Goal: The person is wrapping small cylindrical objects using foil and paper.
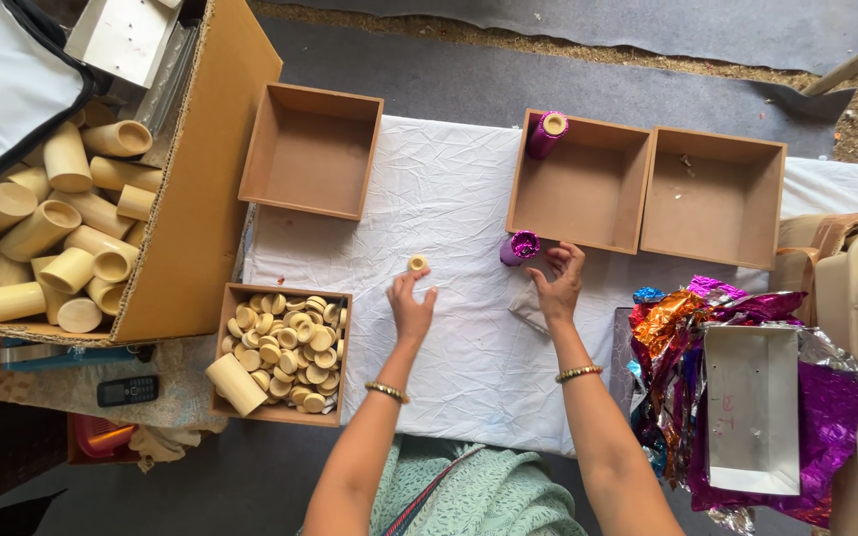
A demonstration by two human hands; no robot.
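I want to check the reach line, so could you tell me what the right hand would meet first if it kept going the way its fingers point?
Probably the near wall of the empty brown tray just beyond the right hand; the purple foil-wrapped tube lies slightly to its left.

A crumpled white cloth [469,328] lies over grey floor matting [469,74] in daylight.

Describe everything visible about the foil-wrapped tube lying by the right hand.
The foil-wrapped tube is a short cylinder covered in shiny magenta-purple foil. It lies on its side on the white crumpled cloth, its crinkled, glittery end turned toward the camera. It sits just outside the front wall of the middle wooden box, and whether it touches that wall cannot be told. The right hand is right beside it, fingertips close to its end; contact is unclear. A second, similar purple tube leans in that box's corner.
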